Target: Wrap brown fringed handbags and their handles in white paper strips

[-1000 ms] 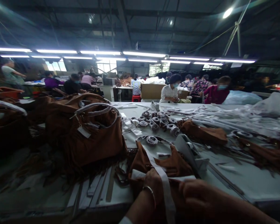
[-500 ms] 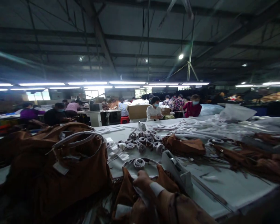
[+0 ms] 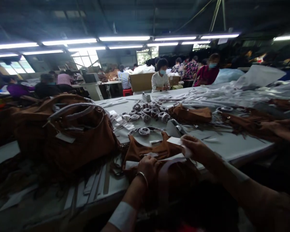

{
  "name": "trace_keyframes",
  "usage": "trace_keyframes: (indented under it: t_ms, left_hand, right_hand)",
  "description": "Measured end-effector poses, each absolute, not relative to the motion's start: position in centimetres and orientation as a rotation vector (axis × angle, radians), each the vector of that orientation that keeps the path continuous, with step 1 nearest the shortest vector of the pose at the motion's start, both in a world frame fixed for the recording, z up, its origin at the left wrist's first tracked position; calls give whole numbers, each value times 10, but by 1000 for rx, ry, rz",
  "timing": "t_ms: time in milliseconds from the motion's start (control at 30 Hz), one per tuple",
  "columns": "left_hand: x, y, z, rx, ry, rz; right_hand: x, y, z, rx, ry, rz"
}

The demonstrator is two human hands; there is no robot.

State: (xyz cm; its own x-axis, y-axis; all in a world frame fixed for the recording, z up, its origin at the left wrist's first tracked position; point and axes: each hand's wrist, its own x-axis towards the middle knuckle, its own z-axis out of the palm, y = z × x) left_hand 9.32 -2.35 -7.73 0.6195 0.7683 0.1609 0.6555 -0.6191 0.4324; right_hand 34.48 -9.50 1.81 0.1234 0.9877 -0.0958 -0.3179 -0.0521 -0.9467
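A brown fringed bag (image 3: 145,147) lies at the table's near edge, a wrapped strap coil (image 3: 144,131) at its top. My left hand (image 3: 148,167), with a bangle at the wrist, is closed on white paper strip (image 3: 172,158) over the bag's front. To the right, my right hand (image 3: 195,146) pinches a white paper piece (image 3: 175,140) above the bag's right side. Just behind that hand stands a grey tape dispenser (image 3: 174,128).
A large brown bag (image 3: 87,141) fills the left. Wrapped coils (image 3: 146,115) sit mid-table before white strips. Another person's hand (image 3: 272,128) touches brown material at right. Several people sit or stand beyond the white table (image 3: 241,143).
The view has tilted down. My hands, earlier close together low over the bag, are now apart; the right one has moved right and up with white paper in its fingers.
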Motion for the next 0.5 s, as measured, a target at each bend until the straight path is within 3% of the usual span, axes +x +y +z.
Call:
trace_keyframes:
  t_ms: [167,300,500]
  left_hand:
    - [96,-20,-71,2544,1006,547]
    - [89,-19,-68,2508,851,614]
    - [83,-16,-67,2517,687,618]
  right_hand:
    - [357,-177,26,-1363,-1523,1518]
    - [315,-199,7,-1507,-2177,1286]
    - [294,-227,-25,-1481,-2482,1204]
